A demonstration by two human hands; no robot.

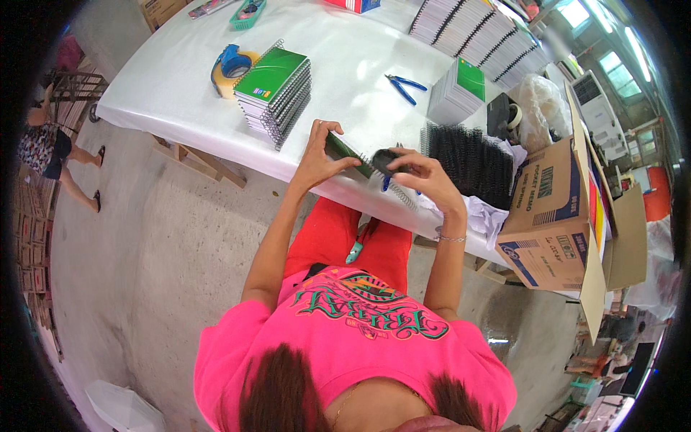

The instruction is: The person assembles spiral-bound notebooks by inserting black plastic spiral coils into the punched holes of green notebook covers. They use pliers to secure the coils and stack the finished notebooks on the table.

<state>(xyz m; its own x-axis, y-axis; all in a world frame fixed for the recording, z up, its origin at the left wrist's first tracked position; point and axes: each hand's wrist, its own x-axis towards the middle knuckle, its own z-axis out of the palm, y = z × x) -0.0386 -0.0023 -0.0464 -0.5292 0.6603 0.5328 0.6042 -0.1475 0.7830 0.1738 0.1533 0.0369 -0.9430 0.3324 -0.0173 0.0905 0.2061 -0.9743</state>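
Observation:
Near the table's front edge, my left hand (pixel 319 160) grips a small green notebook (pixel 344 151) between thumb and fingers, holding it tilted. At the notebook's right edge, my right hand (pixel 429 178) has its fingers curled round a dark round object (pixel 384 160), whose kind I cannot make out. A loose wire coil (pixel 402 194) trails below that hand. Blue handles (pixel 386 183) show partly beneath it; the rest of that tool is hidden. To the left stands a stack of spiral-bound green notebooks (pixel 275 93). Blue-handled pliers (pixel 404 88) lie further back.
A tape dispenser (pixel 232 66) sits behind the notebook stack. A stack of green-covered pads (pixel 459 90) and a pile of black coils (pixel 471 162) are to the right. Beyond them are a cardboard box (pixel 543 187) and rows of bound books (pixel 468 32). A person (pixel 54 144) walks at far left.

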